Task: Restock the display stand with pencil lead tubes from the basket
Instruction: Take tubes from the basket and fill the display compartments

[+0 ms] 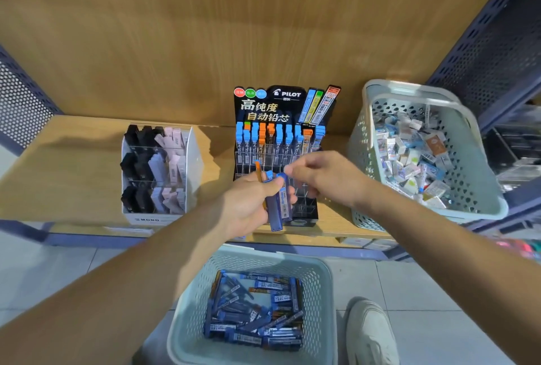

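A black Pilot display stand (285,107) sits on the wooden shelf; its back rows hold blue and orange capped lead tubes, its front slots look bare. My left hand (248,203) grips a bundle of lead tubes (276,206), blue ones plus an orange one, in front of the stand. My right hand (325,177) hovers just right of the bundle, fingers curled, fingertips near the top of a blue tube; whether it pinches one is unclear. On the floor below stands a pale green basket (187,315) holding several lead tubes (257,312).
A white Mono eraser display (159,171) stands left of the stand. A second pale basket (456,177) full of small boxed items sits on the shelf at right. Blue perforated shelf uprights (494,42) flank it. My shoe (371,332) is beside the floor basket.
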